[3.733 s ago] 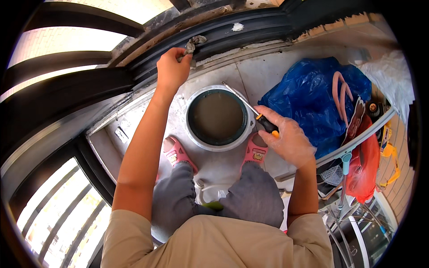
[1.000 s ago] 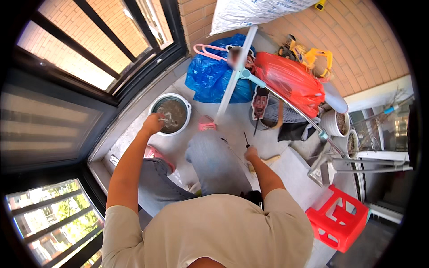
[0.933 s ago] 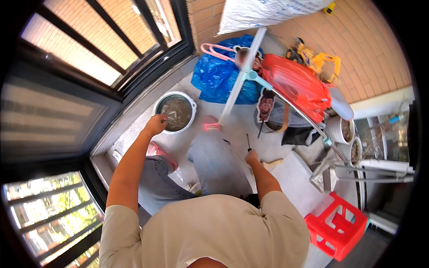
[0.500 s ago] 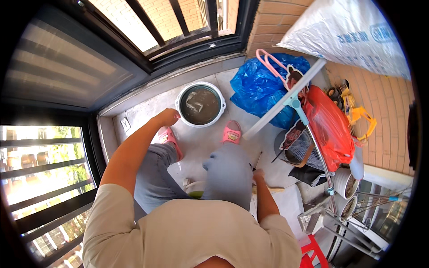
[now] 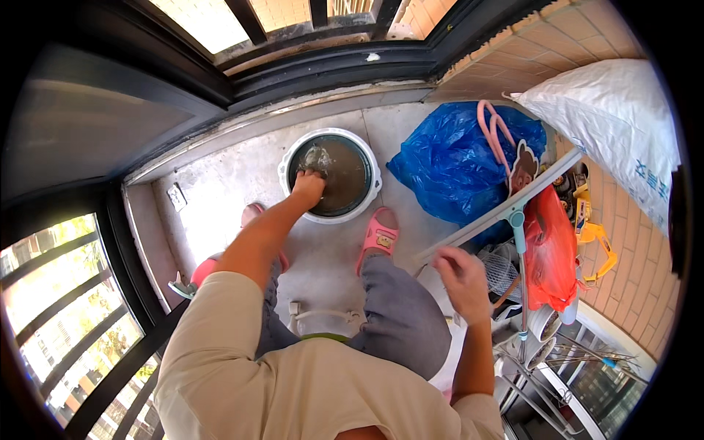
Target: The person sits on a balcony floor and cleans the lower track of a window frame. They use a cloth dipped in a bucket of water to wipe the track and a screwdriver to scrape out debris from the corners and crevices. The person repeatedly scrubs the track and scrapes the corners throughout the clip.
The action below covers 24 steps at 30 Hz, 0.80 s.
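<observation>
A white-rimmed tub (image 5: 375,183) of murky brown water (image 5: 345,176) stands on the floor in front of my feet. My left hand (image 5: 309,187) reaches over its near left side, fingers bunched and dipping into the water. Just beyond the fingertips a pale, glistening patch (image 5: 317,156) shows at the surface; whether it is a soaked thing or stirred water I cannot tell. My right hand (image 5: 463,282) is raised beside my right knee, fingers loosely curled, thumb apart, nothing visible in it.
Pink slippers (image 5: 379,235) are on my feet. Right of the tub lie a blue plastic bag (image 5: 458,158), a pale pole (image 5: 506,209), a red bag (image 5: 546,257) and a white sack (image 5: 609,125). A low ledge (image 5: 242,132) and barred windows edge the left and far sides.
My left hand has moved from beside the tub into its water. My right hand has risen from low beside my knee, away from the thin dark thing there. The view has shifted.
</observation>
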{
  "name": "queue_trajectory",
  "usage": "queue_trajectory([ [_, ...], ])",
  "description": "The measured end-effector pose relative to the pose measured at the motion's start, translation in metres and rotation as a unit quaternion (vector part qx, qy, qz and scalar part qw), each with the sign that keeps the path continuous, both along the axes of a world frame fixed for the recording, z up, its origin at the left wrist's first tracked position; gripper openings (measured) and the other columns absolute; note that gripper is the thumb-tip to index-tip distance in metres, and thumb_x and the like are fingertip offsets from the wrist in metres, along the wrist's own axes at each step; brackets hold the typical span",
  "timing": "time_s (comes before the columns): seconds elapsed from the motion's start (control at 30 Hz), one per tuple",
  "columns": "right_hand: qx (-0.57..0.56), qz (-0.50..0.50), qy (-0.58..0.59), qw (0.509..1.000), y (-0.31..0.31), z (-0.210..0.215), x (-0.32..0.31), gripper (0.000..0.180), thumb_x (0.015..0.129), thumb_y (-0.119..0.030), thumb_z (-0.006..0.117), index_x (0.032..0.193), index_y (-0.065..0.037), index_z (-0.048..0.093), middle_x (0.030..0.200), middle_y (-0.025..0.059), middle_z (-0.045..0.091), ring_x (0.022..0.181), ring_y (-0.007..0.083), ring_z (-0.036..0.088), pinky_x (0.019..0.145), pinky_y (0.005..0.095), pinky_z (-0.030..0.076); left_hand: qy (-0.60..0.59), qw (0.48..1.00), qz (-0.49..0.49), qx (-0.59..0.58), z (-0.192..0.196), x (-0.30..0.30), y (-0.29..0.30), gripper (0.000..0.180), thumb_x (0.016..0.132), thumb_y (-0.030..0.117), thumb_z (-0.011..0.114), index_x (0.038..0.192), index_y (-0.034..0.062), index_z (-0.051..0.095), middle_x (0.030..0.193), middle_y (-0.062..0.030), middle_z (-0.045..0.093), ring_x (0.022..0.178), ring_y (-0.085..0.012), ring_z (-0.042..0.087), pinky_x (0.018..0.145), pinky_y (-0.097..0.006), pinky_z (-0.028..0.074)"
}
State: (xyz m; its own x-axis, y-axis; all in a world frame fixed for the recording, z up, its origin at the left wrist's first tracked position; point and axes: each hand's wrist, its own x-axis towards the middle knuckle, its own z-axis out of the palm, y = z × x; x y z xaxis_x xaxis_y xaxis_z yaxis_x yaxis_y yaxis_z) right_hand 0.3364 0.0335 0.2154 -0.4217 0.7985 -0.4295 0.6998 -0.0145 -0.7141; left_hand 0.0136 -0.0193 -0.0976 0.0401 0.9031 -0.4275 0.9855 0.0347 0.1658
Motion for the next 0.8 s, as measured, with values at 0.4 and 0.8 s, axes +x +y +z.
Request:
queue_trajectory([
  [0.4,0.029,0.230,0.181,0.956,0.062,-0.173,-0.184,0.053,0.069,-0.003,0.061,0.122,-0.003,0.053,0.117,0.0208,0.057,0.109,0.0354,0.054,0.093,0.0383,0.043,-0.591,0.757,0.220,-0.168,0.149,-0.045,0.035,0.020,0.083,0.003,0.059,0.102,-0.0003,0.055,0.087,-0.0012,0.058,0.082,-0.0083,0.054,0.067,-0.025,0.045],
  [0.8,-0.153,0.244,0.214,0.933,0.070,-0.202,-0.193,0.065,0.069,-0.011,0.068,0.130,-0.004,0.046,0.121,0.0184,0.055,0.115,0.0281,0.053,0.098,0.0350,0.039,-0.718,0.495,0.471,-0.133,0.183,-0.056,0.033,0.026,0.083,0.004,0.062,0.106,0.0081,0.051,0.097,-0.0038,0.059,0.087,-0.0138,0.059,0.074,-0.030,0.052],
])
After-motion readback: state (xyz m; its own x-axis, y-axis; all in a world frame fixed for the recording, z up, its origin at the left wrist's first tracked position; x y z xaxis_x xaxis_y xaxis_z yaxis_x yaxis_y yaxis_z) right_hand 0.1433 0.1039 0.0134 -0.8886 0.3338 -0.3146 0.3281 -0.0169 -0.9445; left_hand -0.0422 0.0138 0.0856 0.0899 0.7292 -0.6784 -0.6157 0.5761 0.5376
